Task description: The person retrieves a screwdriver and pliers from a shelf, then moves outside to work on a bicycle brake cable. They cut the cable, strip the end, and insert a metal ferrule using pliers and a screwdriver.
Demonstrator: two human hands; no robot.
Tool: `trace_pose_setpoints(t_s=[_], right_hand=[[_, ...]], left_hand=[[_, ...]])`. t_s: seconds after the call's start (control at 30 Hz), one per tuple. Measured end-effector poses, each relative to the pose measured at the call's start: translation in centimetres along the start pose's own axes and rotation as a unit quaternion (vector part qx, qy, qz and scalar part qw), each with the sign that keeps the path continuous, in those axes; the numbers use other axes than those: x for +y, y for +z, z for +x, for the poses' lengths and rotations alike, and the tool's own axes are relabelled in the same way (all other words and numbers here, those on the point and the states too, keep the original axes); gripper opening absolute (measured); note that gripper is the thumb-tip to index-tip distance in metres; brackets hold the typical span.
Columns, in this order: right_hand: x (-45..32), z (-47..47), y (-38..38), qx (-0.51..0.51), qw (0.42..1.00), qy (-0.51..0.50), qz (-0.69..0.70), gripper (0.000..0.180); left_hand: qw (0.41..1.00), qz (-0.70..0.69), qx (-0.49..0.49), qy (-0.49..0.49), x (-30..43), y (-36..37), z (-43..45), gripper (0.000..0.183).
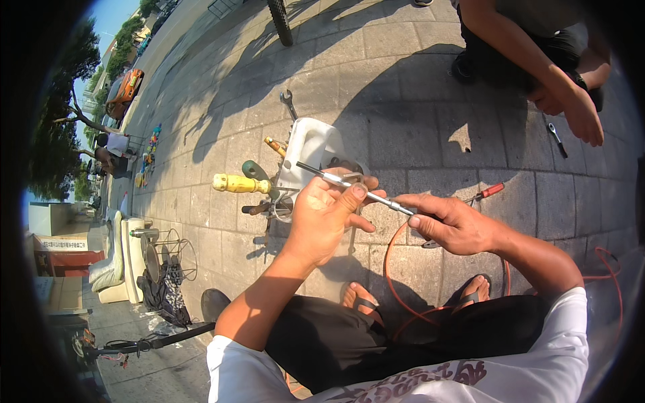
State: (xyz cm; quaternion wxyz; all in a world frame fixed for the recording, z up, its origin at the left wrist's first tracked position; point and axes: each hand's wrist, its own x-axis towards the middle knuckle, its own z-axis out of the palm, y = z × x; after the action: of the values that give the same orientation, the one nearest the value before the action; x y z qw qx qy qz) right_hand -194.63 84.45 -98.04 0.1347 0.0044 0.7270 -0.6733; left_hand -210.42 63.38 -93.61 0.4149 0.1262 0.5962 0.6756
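Observation:
My left hand [327,211] grips a long, thin metal rod [378,198] with a dark tip, thumb pressed on its side. The fingers of my right hand [451,224] close on the other end of the rod. Behind my left hand stands a cut-open white plastic jug [297,132] holding tools. Sticking out of it are an open-end wrench [288,103], a screwdriver with a yellow handle [242,183] and a tool with a dark green handle [256,172]. An orange hose [387,267] loops below my hands.
A red-handled screwdriver [491,190] and a ratchet wrench [558,138] lie on the paving at the right. Another person [534,55] crouches at the upper right, one hand near the ratchet. A bicycle tyre [279,22] stands at the top, a cream armchair [132,259] at the left.

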Motion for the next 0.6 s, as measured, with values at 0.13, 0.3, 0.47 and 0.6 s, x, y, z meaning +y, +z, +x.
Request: trace_pose_setpoints(t_s=[0.13,0.3,0.47,0.6], right_hand=[[0.7,-0.2,0.0,-0.020,0.996,0.014,0.084,0.047],[1.3,-0.4,0.2,-0.020,0.993,0.009,0.115,0.049],[1.4,-0.8,0.1,-0.028,0.986,0.001,0.162,0.045],[-0.2,-0.2,0.3,-0.024,0.988,0.039,0.147,0.042]], left_hand=[[1.000,-0.010,-0.028,0.008,-0.1,-0.3,-0.2,0.030],[0.999,-0.026,-0.043,0.009,-0.9,-1.5,-0.1,0.025],[1.000,-0.013,-0.026,-0.004,-0.9,-1.0,-0.1,0.027],[0.999,0.017,-0.011,-0.041,-1.0,0.1,-0.3,0.029]])
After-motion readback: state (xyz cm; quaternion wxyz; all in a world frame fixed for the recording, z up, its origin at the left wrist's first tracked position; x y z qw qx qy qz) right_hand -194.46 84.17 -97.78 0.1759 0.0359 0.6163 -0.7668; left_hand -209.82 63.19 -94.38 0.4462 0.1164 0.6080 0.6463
